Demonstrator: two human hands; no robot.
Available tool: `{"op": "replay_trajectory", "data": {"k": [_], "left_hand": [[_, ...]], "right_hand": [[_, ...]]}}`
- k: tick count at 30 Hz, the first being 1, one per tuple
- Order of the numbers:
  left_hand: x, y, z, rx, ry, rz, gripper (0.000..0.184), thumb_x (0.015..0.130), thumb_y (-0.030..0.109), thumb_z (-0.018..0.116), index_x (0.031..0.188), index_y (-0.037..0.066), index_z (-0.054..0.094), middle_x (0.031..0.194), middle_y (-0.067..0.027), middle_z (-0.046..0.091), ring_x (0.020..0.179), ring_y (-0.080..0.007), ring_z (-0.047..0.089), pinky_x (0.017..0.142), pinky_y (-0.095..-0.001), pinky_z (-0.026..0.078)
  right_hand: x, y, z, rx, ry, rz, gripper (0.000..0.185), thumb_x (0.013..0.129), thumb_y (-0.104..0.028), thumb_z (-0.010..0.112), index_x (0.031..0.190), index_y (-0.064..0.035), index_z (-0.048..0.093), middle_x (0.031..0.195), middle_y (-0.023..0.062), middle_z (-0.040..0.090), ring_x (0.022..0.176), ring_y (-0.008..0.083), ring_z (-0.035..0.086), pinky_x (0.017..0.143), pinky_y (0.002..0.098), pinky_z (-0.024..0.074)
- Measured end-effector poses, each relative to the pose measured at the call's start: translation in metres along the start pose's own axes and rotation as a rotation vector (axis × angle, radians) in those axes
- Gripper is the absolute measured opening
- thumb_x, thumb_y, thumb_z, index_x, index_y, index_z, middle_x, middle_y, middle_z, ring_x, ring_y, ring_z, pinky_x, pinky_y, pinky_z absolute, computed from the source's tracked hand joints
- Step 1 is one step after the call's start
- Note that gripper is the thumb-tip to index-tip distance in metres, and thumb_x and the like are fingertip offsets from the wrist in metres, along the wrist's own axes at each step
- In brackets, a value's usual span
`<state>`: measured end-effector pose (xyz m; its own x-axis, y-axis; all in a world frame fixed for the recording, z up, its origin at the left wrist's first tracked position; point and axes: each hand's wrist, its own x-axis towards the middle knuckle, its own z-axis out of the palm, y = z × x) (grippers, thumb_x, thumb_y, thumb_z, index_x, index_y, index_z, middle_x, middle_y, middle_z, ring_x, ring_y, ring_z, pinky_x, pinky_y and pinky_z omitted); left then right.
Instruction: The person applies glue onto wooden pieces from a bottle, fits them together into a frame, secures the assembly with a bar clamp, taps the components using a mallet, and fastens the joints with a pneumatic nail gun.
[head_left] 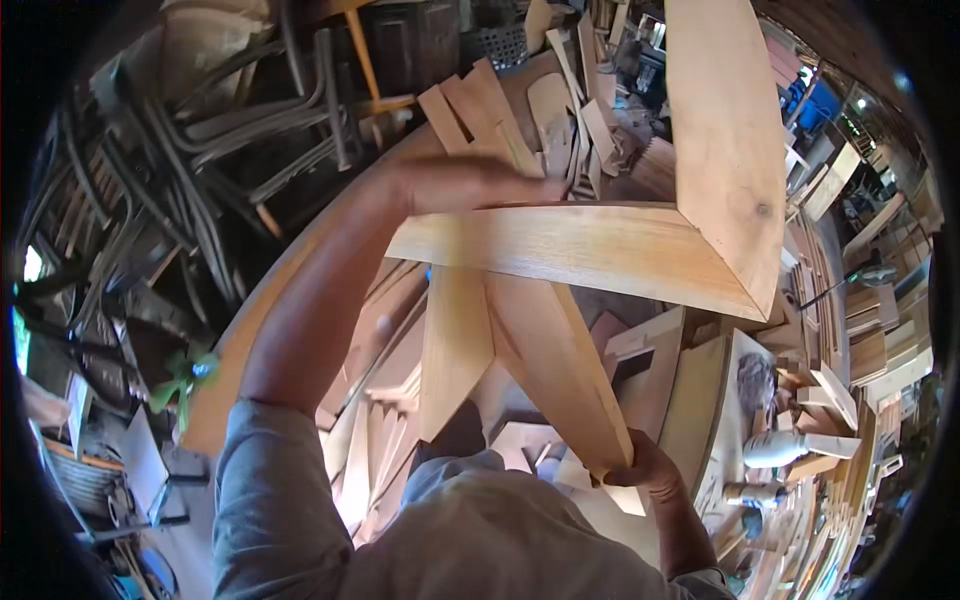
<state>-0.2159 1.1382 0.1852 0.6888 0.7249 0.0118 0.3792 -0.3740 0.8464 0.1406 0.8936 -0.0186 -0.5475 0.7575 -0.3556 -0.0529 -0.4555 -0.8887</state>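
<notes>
A frame of pale wooden boards spreads before me. Its long crosswise board (570, 240) meets a wide upright board (728, 130) at an angled joint on the right. Below it, one board (560, 360) slants down to the right, and a shorter one (452, 350) ends in a slanted cut. My left hand (490, 184), blurred, lies along the far edge of the crosswise board with its fingers stretched to the right; its thumb is hidden. The lower end of the slanting board is held in my right hand (645, 470), fingers wrapped round it.
Dark chair frames (200, 140) are heaped at the left. Cut boards (480, 110) lean beyond the frame. On the right are a white bottle (775, 448) and stacked wood pieces (870, 350). A green plant (182, 385) stands at the lower left.
</notes>
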Motion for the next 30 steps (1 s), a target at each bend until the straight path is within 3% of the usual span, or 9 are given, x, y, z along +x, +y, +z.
{"op": "replay_trajectory", "data": {"k": [5, 7, 11, 15, 21, 25, 27, 28, 30], "left_hand": [[0.094, -0.068, -0.022, 0.355, 0.017, 0.036, 0.073, 0.077, 0.067, 0.076, 0.104, -0.001, 0.074, 0.099, -0.0120, 0.074, 0.089, -0.0255, 0.069, 0.085, -0.0361, 0.051], [0.138, -0.106, -0.038, 0.299, 0.124, 0.133, 0.066, 0.067, 0.061, 0.084, 0.091, 0.000, 0.072, 0.080, -0.0083, 0.070, 0.073, -0.0244, 0.065, 0.076, -0.0362, 0.050], [0.214, -0.133, -0.081, 0.277, 0.066, 0.136, 0.059, 0.057, 0.044, 0.091, 0.090, 0.001, 0.069, 0.079, -0.0085, 0.068, 0.071, -0.0229, 0.061, 0.074, -0.0337, 0.050], [0.276, -0.138, -0.111, 0.080, 0.003, 0.147, 0.054, 0.047, 0.020, 0.096, 0.088, 0.003, 0.065, 0.078, -0.0038, 0.066, 0.070, -0.0156, 0.056, 0.071, -0.0292, 0.047], [0.391, -0.155, -0.130, -0.079, -0.018, 0.319, 0.054, 0.050, 0.009, 0.095, 0.098, 0.002, 0.070, 0.088, -0.0035, 0.072, 0.076, -0.0134, 0.061, 0.075, -0.0280, 0.050], [0.495, -0.183, -0.157, -0.100, 0.025, 0.583, 0.067, 0.051, 0.008, 0.096, 0.112, 0.001, 0.071, 0.095, -0.0047, 0.075, 0.083, -0.0134, 0.066, 0.083, -0.0298, 0.054], [0.554, -0.223, -0.163, -0.559, 0.032, 0.358, 0.064, 0.064, 0.012, 0.092, 0.122, 0.002, 0.066, 0.105, -0.0060, 0.074, 0.093, -0.0181, 0.067, 0.094, -0.0340, 0.052], [0.594, -0.219, -0.182, -0.544, 0.022, 0.373, 0.064, 0.064, 0.012, 0.092, 0.122, 0.002, 0.066, 0.105, -0.0060, 0.074, 0.093, -0.0181, 0.067, 0.094, -0.0340, 0.052], [0.673, -0.198, -0.220, -0.115, -0.248, 0.694, 0.058, 0.082, 0.019, 0.082, 0.133, 0.003, 0.058, 0.125, -0.0131, 0.068, 0.106, -0.0253, 0.065, 0.104, -0.0397, 0.046]], "right_hand": [[0.084, -0.010, -0.043, 0.104, -0.019, -0.101, 0.056, 0.072, -0.003, 0.084, 0.124, 0.0019, 0.062, 0.106, 0.0100, 0.071, 0.084, 0.0220, 0.068, 0.076, 0.0323, 0.0560], [0.123, -0.027, -0.064, 0.099, 0.004, -0.082, 0.054, 0.072, -0.003, 0.083, 0.122, 0.0015, 0.063, 0.105, 0.0100, 0.071, 0.083, 0.0207, 0.067, 0.076, 0.0310, 0.0551], [0.164, -0.080, -0.101, 0.070, 0.112, -0.125, 0.047, 0.073, -0.002, 0.081, 0.117, 0.0001, 0.063, 0.101, 0.0098, 0.070, 0.080, 0.0170, 0.064, 0.077, 0.0273, 0.0521], [0.187, -0.124, -0.125, 0.052, 0.164, -0.080, 0.064, 0.076, -0.001, 0.081, 0.136, 0.0008, 0.058, 0.113, 0.0115, 0.070, 0.093, 0.0224, 0.067, 0.082, 0.0331, 0.0551], [0.225, -0.176, -0.181, -0.058, 0.323, -0.209, 0.064, 0.078, -0.001, 0.077, 0.139, 0.0007, 0.057, 0.114, 0.0104, 0.071, 0.096, 0.0238, 0.066, 0.085, 0.0351, 0.0540], [0.268, -0.202, -0.243, -0.448, 0.495, -0.360, 0.064, 0.078, -0.001, 0.076, 0.139, -0.0025, 0.057, 0.118, 0.0097, 0.071, 0.093, 0.0260, 0.067, 0.083, 0.0371, 0.0548], [0.292, -0.215, -0.282, -0.490, 0.579, -0.360, 0.064, 0.077, -0.001, 0.075, 0.139, -0.0037, 0.057, 0.120, 0.0096, 0.071, 0.092, 0.0264, 0.068, 0.082, 0.0374, 0.0552], [0.305, -0.223, -0.306, -0.541, 0.644, -0.339, 0.064, 0.077, -0.002, 0.075, 0.139, -0.0049, 0.057, 0.122, 0.0094, 0.070, 0.092, 0.0268, 0.068, 0.081, 0.0377, 0.0556], [0.326, -0.241, -0.361, -0.649, 0.760, -0.291, 0.065, 0.076, -0.002, 0.075, 0.139, -0.0074, 0.058, 0.125, 0.0091, 0.069, 0.091, 0.0276, 0.070, 0.080, 0.0383, 0.0563]]}}
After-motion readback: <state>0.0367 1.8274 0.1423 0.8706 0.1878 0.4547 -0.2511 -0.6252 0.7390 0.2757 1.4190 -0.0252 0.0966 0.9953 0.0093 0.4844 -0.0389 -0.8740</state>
